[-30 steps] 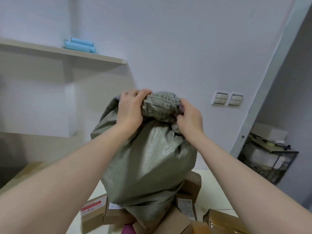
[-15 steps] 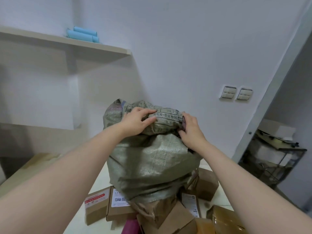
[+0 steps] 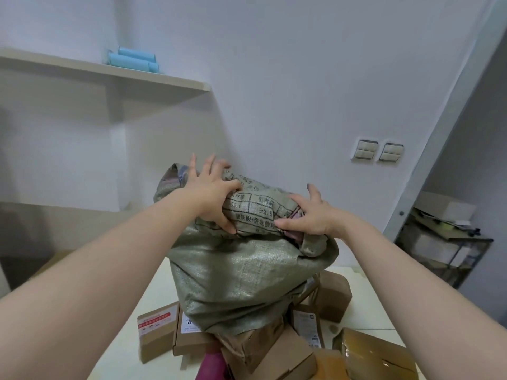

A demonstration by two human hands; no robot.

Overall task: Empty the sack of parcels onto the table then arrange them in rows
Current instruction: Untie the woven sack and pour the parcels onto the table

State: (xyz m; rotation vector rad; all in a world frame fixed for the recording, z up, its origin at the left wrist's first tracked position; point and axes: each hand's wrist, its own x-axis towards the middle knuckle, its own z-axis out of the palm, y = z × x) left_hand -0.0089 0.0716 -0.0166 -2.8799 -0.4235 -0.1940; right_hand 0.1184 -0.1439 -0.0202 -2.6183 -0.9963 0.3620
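A grey-green woven sack (image 3: 241, 272) stands bulging on the pale table (image 3: 365, 305), its printed, folded end on top. My left hand (image 3: 211, 193) rests on that end at the left, fingers splayed and straight, thumb pressed into the fabric. My right hand (image 3: 310, 215) lies on the right side of the same end, fingers stretched out. Parcels lie around and under the sack's base: a box with a red label (image 3: 156, 330), a white-labelled box (image 3: 189, 335), a brown box (image 3: 329, 297), a plain carton (image 3: 277, 355) and a tape-wrapped parcel (image 3: 375, 355).
A magenta item (image 3: 211, 366) pokes out at the bottom among the boxes. A wall shelf (image 3: 153, 80) with blue rolls (image 3: 131, 60) hangs at upper left. Wall switches (image 3: 378, 150) are on the back wall. A wire rack (image 3: 444, 242) with cartons stands at the right.
The sack has come down from its raised position and settled lower on the parcels. Both hands went from gripping its bunched end to lying on it with fingers spread.
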